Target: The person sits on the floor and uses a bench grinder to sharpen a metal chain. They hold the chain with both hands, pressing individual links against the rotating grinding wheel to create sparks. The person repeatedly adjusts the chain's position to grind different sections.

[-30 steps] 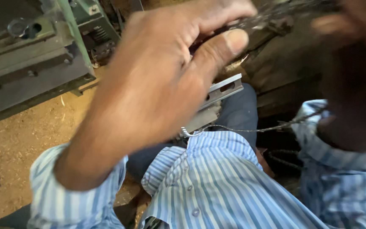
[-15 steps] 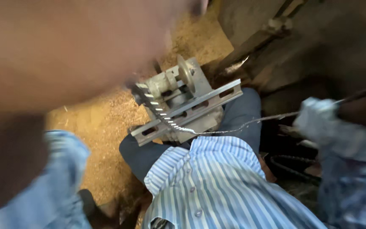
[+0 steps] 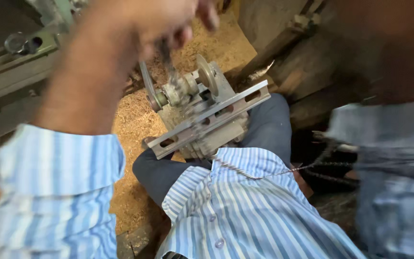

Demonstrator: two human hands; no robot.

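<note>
Fingers [image 3: 188,29] on twisted wire [image 3: 168,62] above grey metal device [image 3: 207,120]

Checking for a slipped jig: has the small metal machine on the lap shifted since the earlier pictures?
Cannot tell. The metal machine sits on the same lap, against the striped shirt as before; the head camera itself moved.

A grey metal grinder-like device [image 3: 202,115] with a slotted bar rests tilted on the person's lap.
</note>
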